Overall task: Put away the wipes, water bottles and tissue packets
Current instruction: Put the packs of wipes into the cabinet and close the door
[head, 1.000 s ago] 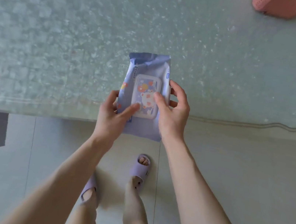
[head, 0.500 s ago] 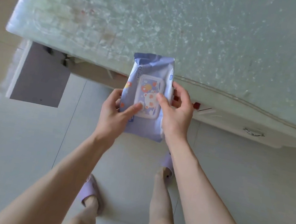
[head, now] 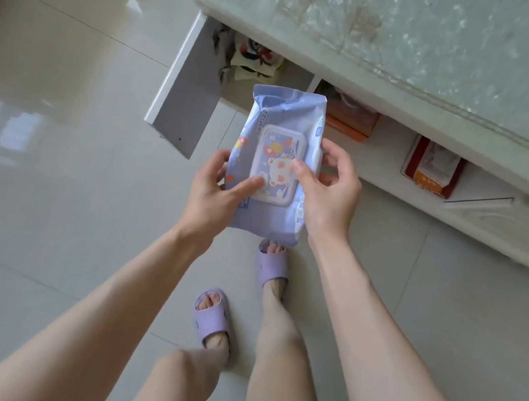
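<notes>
Lilac plastic film, glossy and crinkled at its sealed top edge, wraps the wipes pack [head: 277, 164], which both hands hold in the air in front of the table's shelf; half a second ago it hung against the tabletop's edge. The left hand [head: 213, 195] grips the left side with its thumb laid on the clear rectangular flip lid, while the right hand [head: 326, 193] clasps the right side, thumb on the lid and fingers curled behind. Since then the view has swung, so the frosted glass tabletop [head: 421, 34] sits further up and right, and the open white shelf [head: 272, 97] beneath now shows boxed packets [head: 434, 168]. Pale glossy floor tiles [head: 53, 167] lie below, under lilac slippers [head: 211, 316].
</notes>
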Available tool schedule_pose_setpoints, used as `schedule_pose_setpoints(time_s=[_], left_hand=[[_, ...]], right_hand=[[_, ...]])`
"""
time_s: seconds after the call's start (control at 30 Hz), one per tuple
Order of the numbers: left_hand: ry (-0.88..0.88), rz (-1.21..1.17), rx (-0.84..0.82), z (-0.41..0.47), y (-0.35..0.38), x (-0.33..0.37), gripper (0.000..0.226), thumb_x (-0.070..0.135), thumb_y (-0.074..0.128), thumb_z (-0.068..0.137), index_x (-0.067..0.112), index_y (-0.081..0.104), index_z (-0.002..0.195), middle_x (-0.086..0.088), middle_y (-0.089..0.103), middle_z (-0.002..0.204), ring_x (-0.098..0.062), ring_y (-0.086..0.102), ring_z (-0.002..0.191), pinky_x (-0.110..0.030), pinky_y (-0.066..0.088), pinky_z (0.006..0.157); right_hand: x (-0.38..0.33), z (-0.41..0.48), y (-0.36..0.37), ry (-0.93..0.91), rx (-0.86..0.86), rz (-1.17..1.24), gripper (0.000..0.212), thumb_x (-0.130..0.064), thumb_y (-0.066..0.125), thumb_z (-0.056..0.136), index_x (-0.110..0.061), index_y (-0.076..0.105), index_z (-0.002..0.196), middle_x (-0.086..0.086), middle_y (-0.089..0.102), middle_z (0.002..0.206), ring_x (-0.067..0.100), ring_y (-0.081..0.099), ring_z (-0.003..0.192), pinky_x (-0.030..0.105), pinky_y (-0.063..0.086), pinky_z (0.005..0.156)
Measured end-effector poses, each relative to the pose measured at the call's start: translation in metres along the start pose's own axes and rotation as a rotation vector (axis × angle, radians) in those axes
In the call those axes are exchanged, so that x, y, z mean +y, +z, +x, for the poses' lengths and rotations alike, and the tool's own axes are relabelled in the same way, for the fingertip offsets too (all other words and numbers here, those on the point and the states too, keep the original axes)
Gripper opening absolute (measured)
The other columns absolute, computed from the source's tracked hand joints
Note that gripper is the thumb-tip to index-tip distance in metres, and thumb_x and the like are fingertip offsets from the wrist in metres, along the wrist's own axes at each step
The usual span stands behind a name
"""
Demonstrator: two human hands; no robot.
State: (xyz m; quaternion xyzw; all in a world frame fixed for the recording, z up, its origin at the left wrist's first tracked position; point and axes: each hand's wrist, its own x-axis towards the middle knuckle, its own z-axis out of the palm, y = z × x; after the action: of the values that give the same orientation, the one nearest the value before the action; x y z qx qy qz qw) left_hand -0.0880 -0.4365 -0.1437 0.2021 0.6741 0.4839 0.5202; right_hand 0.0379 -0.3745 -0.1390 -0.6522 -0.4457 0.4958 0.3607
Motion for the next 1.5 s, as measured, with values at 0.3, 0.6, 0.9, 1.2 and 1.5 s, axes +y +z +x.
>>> schedule_pose_setpoints(time_s=[0.3, 0.6, 0.9, 1.2, 1.5], left_hand=[[0.056, -0.029, 0.062, 0.086, -0.015, -0.042, 0.021, 0.013, 0.074, 0.083, 0.023, 0.059, 0.094, 0.004, 0.069, 0.091, -0.009, 0.067, 0.08, -0.02, 0.052, 0.062], [0.11, -0.115, 0.143, 0.2, -0.01, -0.09, 0.02, 0.01, 0.07, 0.085, 0.021, 0.059, 0.097, 0.01, 0.069, 0.086, 0.0, 0.065, 0.07, -0.015, 0.049, 0.058], [0.216, -0.16, 0.127, 0.276, -0.007, -0.134, 0.028, 0.01, 0.07, 0.086, 0.017, 0.055, 0.109, 0.008, 0.065, 0.098, 0.006, 0.065, 0.073, -0.013, 0.05, 0.058], [0.348, -0.223, 0.066, 0.315, -0.005, -0.147, 0.027, 0.007, 0.071, 0.084, 0.024, 0.059, 0.101, 0.013, 0.069, 0.096, 0.001, 0.068, 0.08, -0.017, 0.053, 0.063], [0.338, -0.273, 0.067, 0.334, 0.0, -0.145, 0.036, 0.007, 0.073, 0.083, 0.019, 0.057, 0.113, 0.001, 0.067, 0.111, -0.015, 0.068, 0.097, -0.026, 0.059, 0.074]], right_hand=[[0.041, 0.064, 0.063, -0.062, -0.029, -0.032, 0.038, -0.004, 0.075, 0.077, -0.017, 0.063, 0.111, -0.006, 0.062, 0.104, 0.029, 0.063, 0.102, 0.043, 0.053, 0.088], [0.097, 0.157, 0.116, -0.154, -0.107, -0.068, 0.041, -0.006, 0.077, 0.077, -0.014, 0.062, 0.115, 0.002, 0.063, 0.108, 0.027, 0.065, 0.098, 0.044, 0.055, 0.084], [0.153, 0.223, 0.152, -0.292, -0.097, 0.001, 0.038, -0.01, 0.078, 0.076, -0.022, 0.061, 0.107, -0.015, 0.061, 0.093, -0.011, 0.058, 0.073, 0.013, 0.049, 0.066], [0.168, 0.247, 0.162, -0.426, -0.04, 0.066, 0.044, -0.005, 0.076, 0.077, -0.011, 0.061, 0.117, -0.01, 0.063, 0.099, 0.005, 0.06, 0.088, 0.031, 0.055, 0.082], [0.183, 0.251, 0.164, -0.282, -0.123, 0.188, 0.064, -0.008, 0.076, 0.08, -0.011, 0.045, 0.136, -0.003, 0.062, 0.111, -0.006, 0.065, 0.09, 0.022, 0.057, 0.078]])
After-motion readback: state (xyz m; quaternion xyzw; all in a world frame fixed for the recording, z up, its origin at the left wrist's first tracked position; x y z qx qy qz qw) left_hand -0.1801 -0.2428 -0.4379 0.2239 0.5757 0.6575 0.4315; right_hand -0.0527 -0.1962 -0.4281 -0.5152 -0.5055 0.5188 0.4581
